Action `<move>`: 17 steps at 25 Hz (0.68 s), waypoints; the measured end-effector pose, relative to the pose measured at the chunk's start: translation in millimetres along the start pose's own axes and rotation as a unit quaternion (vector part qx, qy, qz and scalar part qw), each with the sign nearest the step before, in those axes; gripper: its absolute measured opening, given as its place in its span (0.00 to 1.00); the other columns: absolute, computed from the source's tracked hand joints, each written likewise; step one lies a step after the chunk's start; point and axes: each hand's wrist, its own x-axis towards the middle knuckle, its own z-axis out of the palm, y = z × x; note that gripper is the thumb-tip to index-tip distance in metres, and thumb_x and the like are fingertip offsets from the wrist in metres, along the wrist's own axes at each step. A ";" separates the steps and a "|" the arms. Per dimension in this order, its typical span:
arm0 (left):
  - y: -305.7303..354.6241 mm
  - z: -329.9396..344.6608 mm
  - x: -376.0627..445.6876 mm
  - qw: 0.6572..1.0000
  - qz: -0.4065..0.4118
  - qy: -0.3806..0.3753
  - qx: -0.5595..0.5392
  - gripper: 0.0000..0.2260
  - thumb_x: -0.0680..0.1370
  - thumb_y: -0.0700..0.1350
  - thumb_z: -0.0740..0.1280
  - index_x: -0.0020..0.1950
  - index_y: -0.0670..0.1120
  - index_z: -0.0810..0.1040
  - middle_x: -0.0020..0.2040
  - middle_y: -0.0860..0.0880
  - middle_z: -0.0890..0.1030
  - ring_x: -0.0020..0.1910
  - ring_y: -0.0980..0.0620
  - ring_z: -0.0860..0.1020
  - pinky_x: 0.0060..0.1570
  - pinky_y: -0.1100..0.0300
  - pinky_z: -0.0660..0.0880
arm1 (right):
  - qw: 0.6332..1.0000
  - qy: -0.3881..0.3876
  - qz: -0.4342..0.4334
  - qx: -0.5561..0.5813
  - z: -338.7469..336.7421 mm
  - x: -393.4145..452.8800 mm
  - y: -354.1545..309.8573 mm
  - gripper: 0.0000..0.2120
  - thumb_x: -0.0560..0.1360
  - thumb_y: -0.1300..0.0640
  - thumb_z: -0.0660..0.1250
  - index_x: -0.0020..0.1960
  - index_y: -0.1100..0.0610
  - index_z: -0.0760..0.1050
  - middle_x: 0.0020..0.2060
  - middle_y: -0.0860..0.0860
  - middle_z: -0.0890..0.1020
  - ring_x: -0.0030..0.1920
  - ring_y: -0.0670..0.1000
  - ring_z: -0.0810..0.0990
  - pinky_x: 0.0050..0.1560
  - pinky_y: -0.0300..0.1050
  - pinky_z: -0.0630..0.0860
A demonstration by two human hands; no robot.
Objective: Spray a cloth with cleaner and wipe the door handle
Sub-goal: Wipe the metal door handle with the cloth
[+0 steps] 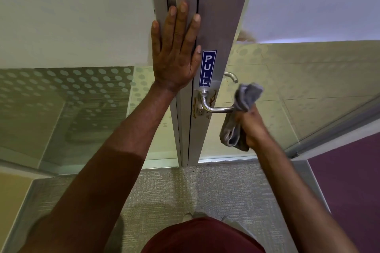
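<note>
A silver lever door handle (213, 109) sticks out to the right from the metal door frame (222, 26). My right hand (254, 127) grips a grey cloth (245, 98) wrapped over the outer end of the handle; the cloth's loose end hangs below my fist. My left hand (176, 51) lies flat, fingers spread, against the frame above the handle, beside a blue PULL sticker (208, 68). No spray bottle is visible.
A second handle (231, 77) shows on the far side of the door. Frosted, dotted glass panels (61, 92) flank the frame. Grey carpet (185, 191) lies underfoot, with a purple floor area (349, 181) at the right.
</note>
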 end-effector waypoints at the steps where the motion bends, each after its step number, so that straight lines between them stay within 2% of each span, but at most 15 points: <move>1: -0.6 -0.2 0.6 1.000 0.000 0.000 -0.001 0.23 0.85 0.51 0.59 0.78 0.45 0.62 0.75 0.35 0.73 0.76 0.38 0.63 0.81 0.43 0.45 | 0.987 0.024 -0.068 -0.143 9.0 -1.0 9.7 0.31 0.78 0.71 0.61 0.78 0.53 0.61 0.61 0.57 0.73 0.53 0.55 0.78 0.44 0.40 0.79; 2: -0.9 -0.6 1.1 1.000 0.001 -0.001 -0.002 0.23 0.85 0.51 0.59 0.78 0.45 0.62 0.75 0.35 0.72 0.77 0.38 0.63 0.81 0.43 0.44 | 0.953 0.044 -0.121 -0.275 17.5 -2.2 22.7 0.40 0.77 0.71 0.63 0.82 0.51 0.52 0.70 0.57 0.66 0.60 0.56 0.76 0.49 0.42 0.80; 3: -0.8 -1.2 1.3 1.000 0.001 -0.002 -0.002 0.23 0.85 0.51 0.59 0.78 0.45 0.62 0.75 0.35 0.72 0.77 0.38 0.62 0.81 0.44 0.44 | 0.906 0.066 -0.155 -0.388 24.3 -3.7 35.0 0.46 0.75 0.70 0.67 0.84 0.51 0.45 0.77 0.59 0.58 0.69 0.60 0.71 0.56 0.48 0.80; 5: -0.2 -1.9 0.8 1.000 0.000 -0.004 0.001 0.23 0.85 0.51 0.59 0.79 0.45 0.62 0.76 0.36 0.72 0.77 0.38 0.62 0.81 0.44 0.44 | 0.826 0.111 -0.185 -0.521 34.3 -8.4 52.7 0.51 0.73 0.67 0.71 0.84 0.53 0.41 0.82 0.64 0.46 0.80 0.67 0.56 0.68 0.61 0.74; 7: 0.7 -1.3 0.6 1.000 0.002 -0.003 0.000 0.23 0.85 0.51 0.59 0.79 0.45 0.62 0.76 0.36 0.72 0.77 0.38 0.63 0.81 0.44 0.43 | 0.795 0.138 -0.192 -0.558 42.4 -14.3 58.8 0.52 0.73 0.66 0.71 0.84 0.56 0.41 0.82 0.67 0.43 0.82 0.70 0.46 0.76 0.66 0.63; 10: 0.1 -2.0 0.9 1.000 0.001 -0.001 0.000 0.23 0.85 0.51 0.59 0.79 0.45 0.62 0.76 0.36 0.72 0.77 0.38 0.63 0.81 0.44 0.42 | 0.748 0.120 -0.236 -0.609 58.7 -25.8 64.7 0.51 0.74 0.63 0.70 0.84 0.55 0.37 0.82 0.67 0.41 0.80 0.72 0.40 0.80 0.68 0.50; 14: 0.1 -2.0 0.3 1.000 0.002 -0.003 0.001 0.24 0.85 0.51 0.59 0.79 0.45 0.62 0.76 0.36 0.72 0.77 0.39 0.62 0.81 0.44 0.43 | 0.696 0.062 -0.292 -0.653 83.0 -34.4 62.1 0.42 0.77 0.57 0.59 0.84 0.53 0.39 0.81 0.67 0.40 0.80 0.74 0.40 0.80 0.70 0.48; 17: -0.9 -2.2 0.4 1.000 0.004 0.000 -0.001 0.23 0.85 0.51 0.59 0.79 0.45 0.62 0.76 0.36 0.72 0.77 0.39 0.62 0.81 0.44 0.43 | 0.666 0.033 -0.330 -0.668 74.3 -25.7 63.4 0.43 0.78 0.58 0.62 0.84 0.51 0.41 0.82 0.65 0.41 0.81 0.70 0.39 0.81 0.68 0.47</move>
